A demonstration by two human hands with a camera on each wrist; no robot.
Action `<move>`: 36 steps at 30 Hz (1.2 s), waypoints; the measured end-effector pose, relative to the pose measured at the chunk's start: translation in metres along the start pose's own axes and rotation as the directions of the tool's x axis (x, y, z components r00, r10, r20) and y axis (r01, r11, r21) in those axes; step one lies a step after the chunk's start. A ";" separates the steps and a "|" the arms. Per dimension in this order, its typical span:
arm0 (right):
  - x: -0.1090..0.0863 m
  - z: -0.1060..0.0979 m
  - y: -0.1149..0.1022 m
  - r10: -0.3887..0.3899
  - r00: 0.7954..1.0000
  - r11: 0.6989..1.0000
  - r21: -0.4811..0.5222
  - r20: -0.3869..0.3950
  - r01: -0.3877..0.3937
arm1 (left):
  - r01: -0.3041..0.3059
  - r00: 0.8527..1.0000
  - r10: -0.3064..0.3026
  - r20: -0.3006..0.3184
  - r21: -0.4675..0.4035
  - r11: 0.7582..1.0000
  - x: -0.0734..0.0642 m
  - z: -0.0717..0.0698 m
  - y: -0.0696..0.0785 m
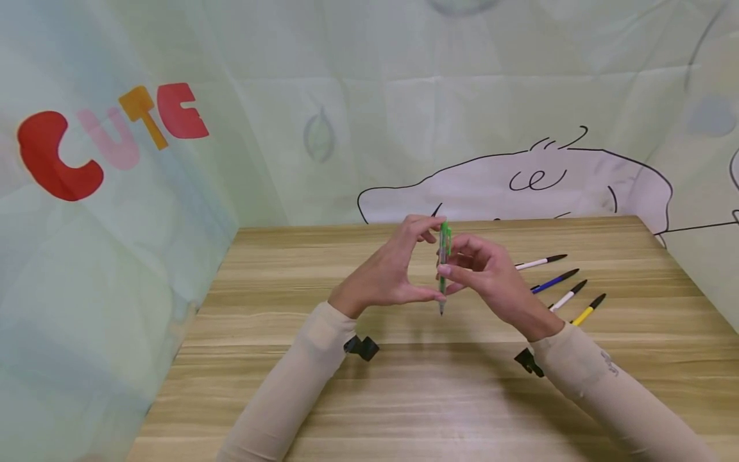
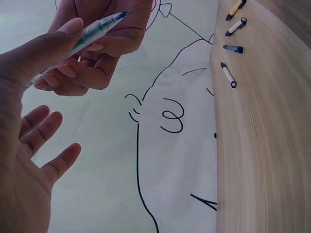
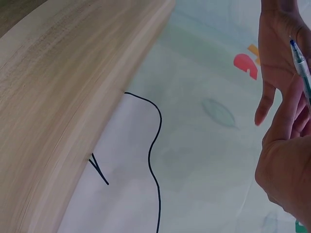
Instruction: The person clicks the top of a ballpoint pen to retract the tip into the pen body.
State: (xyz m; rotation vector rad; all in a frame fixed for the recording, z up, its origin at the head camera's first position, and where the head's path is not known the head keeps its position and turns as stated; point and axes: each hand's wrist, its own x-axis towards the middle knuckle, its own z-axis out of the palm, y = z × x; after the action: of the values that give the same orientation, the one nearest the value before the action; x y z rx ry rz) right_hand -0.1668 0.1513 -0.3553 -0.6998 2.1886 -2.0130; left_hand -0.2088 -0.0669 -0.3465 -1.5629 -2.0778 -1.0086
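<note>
A green click pen (image 1: 442,253) with a clear barrel stands upright over the table, its tip pointing down. At its two ends is my left hand (image 1: 383,266), the index finger on the top and the thumb against the barrel just above the tip. My right hand (image 1: 491,276) pinches the middle of the pen between thumb and fingers. In the left wrist view, the left thumb crosses in front of the pen (image 2: 92,35), whose dark blue tip shows; the other left fingers are spread apart. Only the pen's tip end (image 3: 300,60) appears in the right wrist view.
To the right on the wooden table (image 1: 404,398) lie a white pen (image 1: 543,262), a blue pen (image 1: 555,281), another white pen (image 1: 569,295) and a yellow pen (image 1: 589,310), all with black ends. Printed cloth (image 1: 277,128) stands behind the table and along its left side.
</note>
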 end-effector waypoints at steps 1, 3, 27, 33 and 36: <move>0.000 0.000 0.000 -0.003 1.000 1.000 -0.004 -0.003 0.002 | 0.003 1.000 -0.003 0.001 0.004 1.000 0.000 0.001 0.000; 0.000 0.000 0.001 -0.006 1.000 1.000 -0.008 -0.006 0.006 | 0.003 1.000 -0.003 0.003 0.011 1.000 0.000 0.002 -0.001; -0.001 0.001 0.010 0.061 0.998 0.996 -0.058 -0.004 -0.062 | 0.098 0.995 -0.099 0.022 0.061 0.993 -0.006 0.001 0.000; -0.002 -0.011 0.012 0.081 0.997 0.992 -0.097 -0.003 -0.081 | 0.116 0.993 -0.117 0.011 0.044 0.992 -0.015 -0.007 -0.002; -0.003 -0.017 0.014 0.088 0.996 0.988 -0.131 0.000 -0.087 | 0.130 0.991 -0.130 0.006 0.054 0.990 -0.023 -0.010 -0.004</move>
State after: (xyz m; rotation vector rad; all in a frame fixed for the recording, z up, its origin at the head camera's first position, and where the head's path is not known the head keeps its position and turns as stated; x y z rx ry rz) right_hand -0.1745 0.1686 -0.3674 -0.6102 2.3215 -1.8379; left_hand -0.2065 -0.0903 -0.3555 -1.4248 -2.2191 -0.9819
